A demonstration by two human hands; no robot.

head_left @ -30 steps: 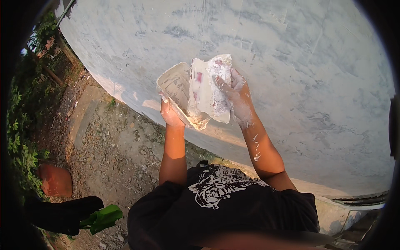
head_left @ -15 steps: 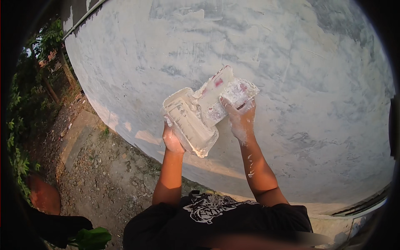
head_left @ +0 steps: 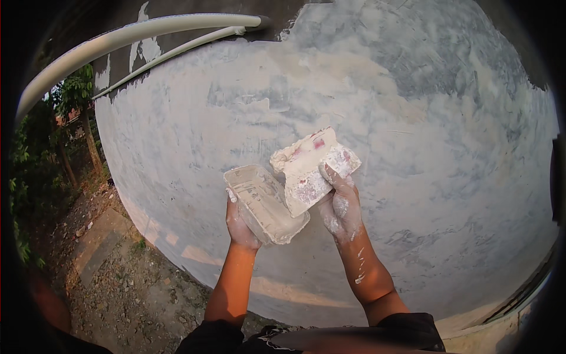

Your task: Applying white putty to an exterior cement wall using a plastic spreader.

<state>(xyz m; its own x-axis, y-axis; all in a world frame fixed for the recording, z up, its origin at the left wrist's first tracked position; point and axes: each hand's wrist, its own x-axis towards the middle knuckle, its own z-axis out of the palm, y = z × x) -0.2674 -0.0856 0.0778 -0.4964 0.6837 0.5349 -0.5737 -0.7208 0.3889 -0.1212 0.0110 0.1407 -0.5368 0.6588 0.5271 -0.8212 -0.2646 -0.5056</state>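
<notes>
Well, biggest by far is the plastered wall (head_left: 413,177), patchy grey & off-white, w/ a dark band along the top and warm sunlit patches low on the left. Stony ground (head_left: 135,295) runs along its foot at lower left; trees (head_left: 85,133) stand in the bkgd past the wall's left edge. Up top-left, a thick pale pipe (head_left: 141,32) curves across, w/ a thinner white pipe (head_left: 171,57) just below.

Then the person: dark short sleeves (head_left: 212,336), bare forearms reaching up, the R one flecked w/ white.

Next, the rectangular tub (head_left: 252,215), held up approx. mid-view in front of the wall, tilted, open side facing the person, insides coated w/ pale putty. The broad scraper (head_left: 309,171), smeared white, is up in the air too, just R of the tub; its lower-left edge overlaps the tub's rim from this angle, can't tell if they touch.

Hands are apart, both full. The left hand (head_left: 240,224) is clamped on the tub's outer L side, thumb up at the rim. The right hand (head_left: 343,206) grips the scraper, thumb on the front face, other fingers mostly hidden.

Smallest: a putty lump (head_left: 282,159) on the scraper's L edge, plus a pink patch (head_left: 319,143) nr its top.
</notes>
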